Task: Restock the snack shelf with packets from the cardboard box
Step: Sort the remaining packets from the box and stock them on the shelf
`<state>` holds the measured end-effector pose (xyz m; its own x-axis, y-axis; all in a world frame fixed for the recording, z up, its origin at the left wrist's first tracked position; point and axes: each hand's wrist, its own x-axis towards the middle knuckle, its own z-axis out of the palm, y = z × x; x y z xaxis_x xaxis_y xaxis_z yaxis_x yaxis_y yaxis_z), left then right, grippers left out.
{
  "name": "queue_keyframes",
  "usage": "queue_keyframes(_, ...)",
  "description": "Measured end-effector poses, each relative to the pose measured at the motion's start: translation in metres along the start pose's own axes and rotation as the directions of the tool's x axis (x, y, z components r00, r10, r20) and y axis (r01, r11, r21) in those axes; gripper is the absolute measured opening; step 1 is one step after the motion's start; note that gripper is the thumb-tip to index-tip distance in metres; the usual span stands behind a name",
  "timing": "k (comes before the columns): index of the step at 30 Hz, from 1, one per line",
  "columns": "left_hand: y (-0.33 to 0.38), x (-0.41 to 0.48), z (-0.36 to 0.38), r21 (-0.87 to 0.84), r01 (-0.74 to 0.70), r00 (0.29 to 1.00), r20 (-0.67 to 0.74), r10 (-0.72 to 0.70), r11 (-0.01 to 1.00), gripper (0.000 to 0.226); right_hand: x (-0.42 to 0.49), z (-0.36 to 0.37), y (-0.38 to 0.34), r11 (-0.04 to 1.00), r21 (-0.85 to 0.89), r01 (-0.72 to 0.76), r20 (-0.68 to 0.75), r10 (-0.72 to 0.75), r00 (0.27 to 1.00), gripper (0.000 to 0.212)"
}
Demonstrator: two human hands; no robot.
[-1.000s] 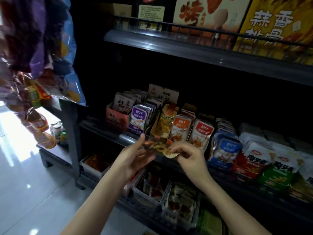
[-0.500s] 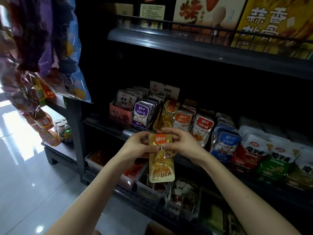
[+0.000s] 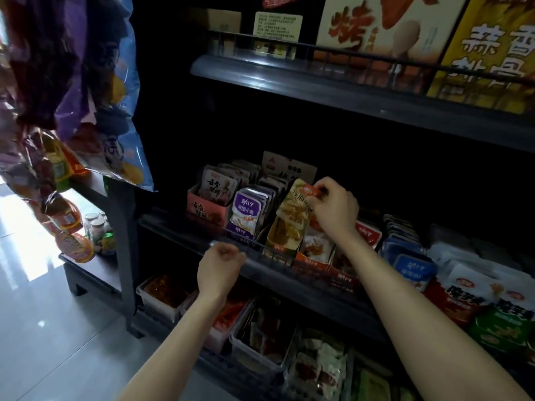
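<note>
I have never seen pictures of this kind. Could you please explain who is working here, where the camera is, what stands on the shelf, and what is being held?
There is no machine here: a person works with two bare hands. The camera is worn on the person's head and looks forward and down, so both forearms reach into the picture from below. In front is a dark shelf with small snack packets standing in rows, among them purple packets and blue packets. The right hand pinches the top of a yellow packet at its row beside the purple ones. The left hand holds nothing; its fingers are loosely curled, near the shelf's front edge. The cardboard box is not in view.
</note>
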<state>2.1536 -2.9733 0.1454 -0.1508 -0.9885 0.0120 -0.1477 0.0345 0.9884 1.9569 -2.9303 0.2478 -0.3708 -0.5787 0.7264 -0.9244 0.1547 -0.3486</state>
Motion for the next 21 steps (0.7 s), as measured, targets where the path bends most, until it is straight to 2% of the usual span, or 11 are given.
queue_keyframes(7,-0.007,0.019,0.024,0.036,-0.029,0.998,-0.052,0.031,0.999,0.011,0.018,0.038,0.016,0.979,-0.205,0.015,0.182,0.023,0.983,0.016)
queue_keyframes(11,-0.009,0.027,0.034,0.049,-0.048,0.997,-0.064,0.051,0.998,0.013,0.022,0.056,0.024,0.926,-0.372,0.060,0.244,0.035,0.969,0.017)
queue_keyframes(16,-0.009,0.032,0.038,0.016,-0.012,0.998,-0.054,0.013,1.000,0.013,0.032,0.065,0.029,0.830,-0.548,0.104,0.276,0.062,0.959,0.020)
queue_keyframes(21,-0.007,0.034,0.033,0.044,-0.041,0.996,-0.071,0.044,0.998,0.012,0.036,0.071,0.031,0.811,-0.579,0.084,0.262,0.087,0.961,0.008)
